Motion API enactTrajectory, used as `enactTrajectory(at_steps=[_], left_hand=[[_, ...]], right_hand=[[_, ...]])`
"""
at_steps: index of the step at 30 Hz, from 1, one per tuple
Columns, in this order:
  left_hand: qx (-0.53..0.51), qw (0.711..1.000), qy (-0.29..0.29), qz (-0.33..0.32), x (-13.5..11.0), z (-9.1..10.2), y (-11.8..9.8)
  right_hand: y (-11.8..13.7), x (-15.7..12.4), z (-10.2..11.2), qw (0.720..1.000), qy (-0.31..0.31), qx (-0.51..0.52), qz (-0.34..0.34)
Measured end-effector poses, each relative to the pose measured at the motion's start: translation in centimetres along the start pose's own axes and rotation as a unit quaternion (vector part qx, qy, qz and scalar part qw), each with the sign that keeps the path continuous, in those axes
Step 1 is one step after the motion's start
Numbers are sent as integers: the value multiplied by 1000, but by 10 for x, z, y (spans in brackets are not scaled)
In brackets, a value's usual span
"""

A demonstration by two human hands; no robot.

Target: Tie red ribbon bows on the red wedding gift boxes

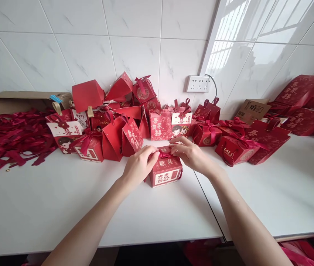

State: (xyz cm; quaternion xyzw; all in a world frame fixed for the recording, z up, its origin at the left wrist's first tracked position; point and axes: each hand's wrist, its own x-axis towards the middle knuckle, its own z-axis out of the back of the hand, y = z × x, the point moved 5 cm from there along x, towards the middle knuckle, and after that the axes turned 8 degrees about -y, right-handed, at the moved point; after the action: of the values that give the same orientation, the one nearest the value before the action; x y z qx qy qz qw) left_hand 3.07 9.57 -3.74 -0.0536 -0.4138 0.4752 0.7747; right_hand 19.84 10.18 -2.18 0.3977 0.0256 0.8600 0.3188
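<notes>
A small red gift box (166,173) with white characters stands on the white table (48,207), near the middle. A red ribbon (164,153) runs across its top. My left hand (139,165) rests on the box's left top edge, fingers pinched on the ribbon. My right hand (189,153) is at the right top edge, fingers curled and pinching the ribbon's other end. Both hands meet over the box lid.
Several red gift boxes and bags (123,118) are piled against the tiled wall. Loose red ribbons (10,136) lie heaped at the left beside a cardboard box (18,99). Flat red boxes (303,107) are stacked at the right. A wall socket (198,84) is behind.
</notes>
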Motion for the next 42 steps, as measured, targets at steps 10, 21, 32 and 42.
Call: enactTrajectory(at_steps=[10, 21, 32, 42], left_hand=[[-62, 998, 9, 19, 3, 1, 7], [-75, 996, 8, 39, 6, 2, 10], [-197, 975, 61, 89, 7, 1, 12], [-254, 949, 85, 164, 8, -2, 21]], right_hand=[[1, 2, 9, 996, -38, 16, -73], [-2, -5, -6, 939, 70, 48, -333], [-6, -4, -13, 924, 32, 133, -356], [-11, -4, -12, 912, 53, 167, -370]])
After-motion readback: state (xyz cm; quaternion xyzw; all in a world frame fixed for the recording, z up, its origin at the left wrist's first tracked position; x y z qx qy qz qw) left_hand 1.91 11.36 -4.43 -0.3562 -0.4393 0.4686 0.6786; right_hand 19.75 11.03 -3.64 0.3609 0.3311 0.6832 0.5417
